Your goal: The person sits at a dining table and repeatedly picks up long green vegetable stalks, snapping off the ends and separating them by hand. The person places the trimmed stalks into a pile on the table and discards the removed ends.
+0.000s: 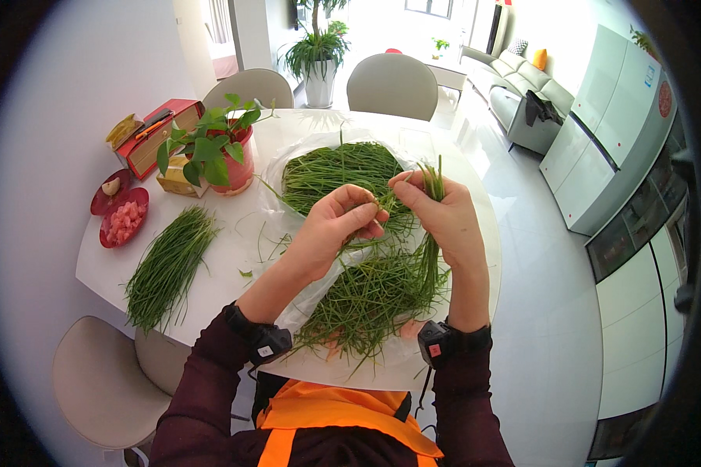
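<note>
A small bunch of long green stalks, like garlic chives [430, 257], hangs through my right hand [444, 210], which is closed around it. My left hand [344, 219] pinches the end of some stalk pieces close to my right fingertips. Behind both hands lies a large heap of chives [333, 172] in a white plastic bag [274, 175]. Nearer to me spreads a looser, tangled pile of chives [362, 298] on plastic. Off to the left, a neat bundle of chives [172, 268] rests directly on the white table [233, 286].
On the left stand a red dish with chopped pink meat [125, 223], a red dish with a garlic bulb [111, 187], a potted plant [233, 157], a tissue pack [181, 177] and a red box [158, 137]. Chairs [392, 86] surround the table; a refrigerator [607, 128] is at right.
</note>
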The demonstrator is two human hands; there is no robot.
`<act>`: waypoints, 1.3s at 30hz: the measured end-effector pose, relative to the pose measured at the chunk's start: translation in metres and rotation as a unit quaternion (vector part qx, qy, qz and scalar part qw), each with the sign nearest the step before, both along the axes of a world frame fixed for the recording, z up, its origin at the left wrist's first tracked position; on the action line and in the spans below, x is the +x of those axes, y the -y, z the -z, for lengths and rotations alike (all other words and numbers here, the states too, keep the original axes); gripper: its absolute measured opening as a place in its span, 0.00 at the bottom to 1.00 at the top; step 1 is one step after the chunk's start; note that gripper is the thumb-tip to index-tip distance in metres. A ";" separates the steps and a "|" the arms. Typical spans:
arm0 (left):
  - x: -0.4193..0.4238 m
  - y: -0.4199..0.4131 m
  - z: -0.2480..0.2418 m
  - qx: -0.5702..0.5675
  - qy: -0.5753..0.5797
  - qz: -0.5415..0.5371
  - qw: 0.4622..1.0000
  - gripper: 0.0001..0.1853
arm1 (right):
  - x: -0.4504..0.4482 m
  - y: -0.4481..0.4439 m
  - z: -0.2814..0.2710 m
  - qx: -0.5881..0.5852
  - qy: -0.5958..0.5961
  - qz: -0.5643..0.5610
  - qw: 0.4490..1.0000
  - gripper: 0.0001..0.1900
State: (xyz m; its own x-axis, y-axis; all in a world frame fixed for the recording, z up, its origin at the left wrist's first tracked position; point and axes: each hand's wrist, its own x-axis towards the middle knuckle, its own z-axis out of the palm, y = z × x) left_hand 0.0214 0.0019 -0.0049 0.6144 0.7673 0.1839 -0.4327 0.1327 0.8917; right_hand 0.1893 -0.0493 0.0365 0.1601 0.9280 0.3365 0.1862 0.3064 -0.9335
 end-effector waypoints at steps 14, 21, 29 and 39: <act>0.001 0.000 0.004 0.012 0.007 -0.008 1.000 0.08 | -0.005 -0.001 0.002 -0.003 -0.002 -0.056 0.998 0.09; 0.000 0.000 0.003 0.008 0.009 -0.014 1.000 0.07 | -0.002 -0.001 0.002 -0.025 0.035 -0.051 0.998 0.08; 0.001 0.001 0.002 0.001 -0.002 -0.025 1.000 0.08 | 0.000 -0.001 0.001 -0.041 0.045 -0.053 0.997 0.08; -0.003 0.003 -0.004 0.074 -0.111 0.070 0.989 0.11 | 0.015 0.005 -0.008 0.036 -0.078 0.147 0.985 0.10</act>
